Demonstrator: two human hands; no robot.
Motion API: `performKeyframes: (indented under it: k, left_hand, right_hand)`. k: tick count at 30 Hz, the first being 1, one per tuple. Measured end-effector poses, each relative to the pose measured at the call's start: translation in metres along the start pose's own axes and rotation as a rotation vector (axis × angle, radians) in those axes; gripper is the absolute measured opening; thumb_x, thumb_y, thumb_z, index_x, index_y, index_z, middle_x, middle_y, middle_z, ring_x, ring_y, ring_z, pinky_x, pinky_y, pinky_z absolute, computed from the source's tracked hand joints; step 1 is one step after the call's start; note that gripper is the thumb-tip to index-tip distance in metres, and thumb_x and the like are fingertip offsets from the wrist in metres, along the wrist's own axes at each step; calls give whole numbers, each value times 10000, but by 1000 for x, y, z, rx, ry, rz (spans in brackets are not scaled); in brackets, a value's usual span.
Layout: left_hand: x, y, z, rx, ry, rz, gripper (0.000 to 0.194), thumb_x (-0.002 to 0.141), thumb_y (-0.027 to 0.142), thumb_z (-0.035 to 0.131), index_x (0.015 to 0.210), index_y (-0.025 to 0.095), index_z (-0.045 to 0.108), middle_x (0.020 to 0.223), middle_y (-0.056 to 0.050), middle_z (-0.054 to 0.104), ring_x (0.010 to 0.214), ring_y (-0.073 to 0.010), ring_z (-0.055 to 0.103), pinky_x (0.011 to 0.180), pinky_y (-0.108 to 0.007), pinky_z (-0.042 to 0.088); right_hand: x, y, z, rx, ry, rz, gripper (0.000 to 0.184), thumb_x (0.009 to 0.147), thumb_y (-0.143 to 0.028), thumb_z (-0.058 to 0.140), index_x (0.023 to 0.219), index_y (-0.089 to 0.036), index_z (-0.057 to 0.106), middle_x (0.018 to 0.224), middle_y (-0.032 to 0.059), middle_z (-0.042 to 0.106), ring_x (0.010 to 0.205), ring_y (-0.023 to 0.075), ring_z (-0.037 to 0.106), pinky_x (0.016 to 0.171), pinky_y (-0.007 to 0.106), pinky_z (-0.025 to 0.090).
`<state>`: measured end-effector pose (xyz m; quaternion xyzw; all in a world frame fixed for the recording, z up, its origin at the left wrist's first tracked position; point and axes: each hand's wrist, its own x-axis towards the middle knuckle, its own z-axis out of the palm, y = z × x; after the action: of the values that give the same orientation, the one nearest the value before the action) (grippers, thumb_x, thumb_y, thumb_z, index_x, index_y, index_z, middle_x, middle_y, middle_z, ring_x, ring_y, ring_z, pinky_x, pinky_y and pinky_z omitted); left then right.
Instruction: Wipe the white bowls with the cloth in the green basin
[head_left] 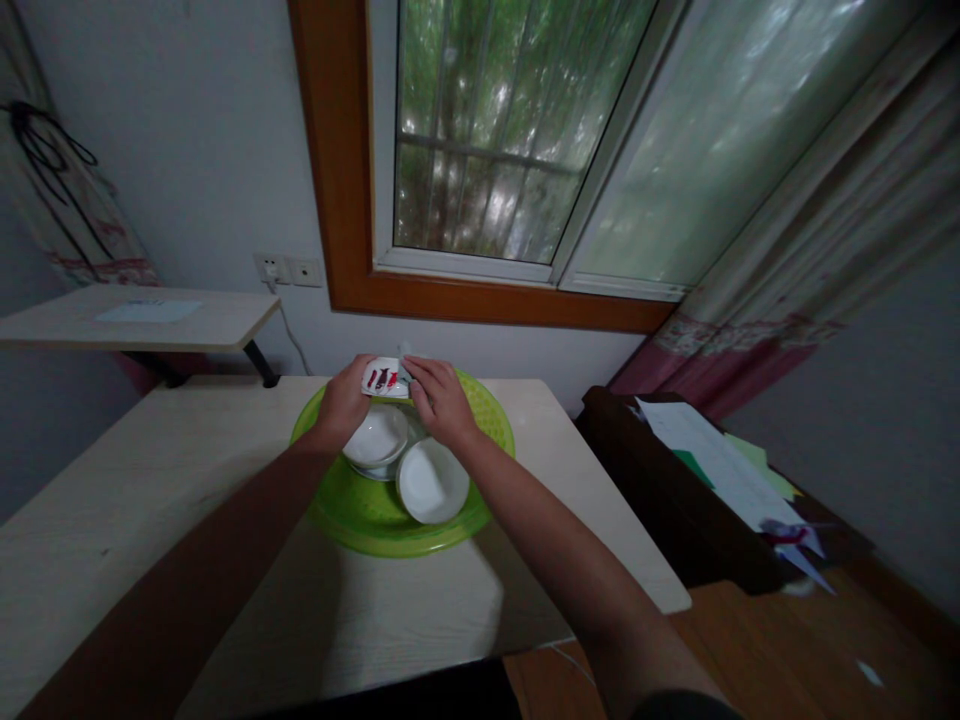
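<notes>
Above a round green plastic basket, my left hand is closed on the left side of a small white dish with a red and dark pattern. My right hand has its fingers bent over the dish's right end, with a pale greyish cloth pinched under them. Most of that cloth is hidden by the fingers. Below the hands, a white bowl rests on other white dishware in the basket. To its right, another white bowl leans with its inside facing me.
The basket stands on a pale wooden table. A raised shelf is at the left, near a wall socket with a plugged cable. Behind is a window. Papers lie on a dark brown piece of furniture at right.
</notes>
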<state>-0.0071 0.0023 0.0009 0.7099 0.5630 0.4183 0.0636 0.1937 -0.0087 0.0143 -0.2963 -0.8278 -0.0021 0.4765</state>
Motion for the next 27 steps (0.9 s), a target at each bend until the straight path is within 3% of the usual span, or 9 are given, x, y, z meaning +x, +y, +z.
performKeyframes:
  k: [4, 7, 14, 19, 27]
  left_hand:
    - [-1, 2, 0, 60, -47, 1, 368, 877, 179, 478, 1231, 209, 574, 1067, -91, 716, 943, -211, 662, 836, -302, 485]
    - [-1, 3, -1, 58, -44, 2, 357, 887, 192, 467, 1227, 215, 573, 1070, -88, 715, 953, -206, 661, 839, -301, 486]
    - [-1, -1, -1, 23, 49, -55, 438, 821, 115, 467, 1232, 219, 575, 1101, -72, 714, 967, -199, 653, 860, -308, 488]
    - [-1, -3, -2, -5, 50, -59, 423, 834, 120, 462, 1231, 219, 573, 1115, -67, 712, 968, -192, 652, 856, -300, 486]
    - [-1, 5, -1, 60, -7, -53, 419, 849, 119, 481, 1248, 215, 564, 1115, -87, 706, 1007, -202, 645, 882, -302, 469]
  right_hand:
    - [2, -12, 0, -11, -104, -131, 403, 991, -257, 466, 1375, -268, 586, 1395, 46, 611, 1287, 245, 500, 1121, 502, 418]
    - [3, -14, 0, 1, -109, -129, 397, 994, -257, 461, 1368, -279, 595, 1389, 37, 617, 1295, 238, 502, 1126, 499, 418]
    - [2, 9, 1, 74, 51, 151, 369, 1038, -316, 388, 1273, -226, 657, 1262, 90, 686, 1182, 220, 597, 1064, 439, 456]
    - [-2, 23, 5, 135, 35, 261, 365, 1034, -390, 408, 1200, -205, 675, 1171, 100, 701, 1102, 209, 627, 1013, 387, 485]
    - [-1, 6, 2, 30, -19, 32, 381, 1002, -343, 481, 1352, -236, 584, 1325, 114, 624, 1226, 255, 544, 1086, 488, 423]
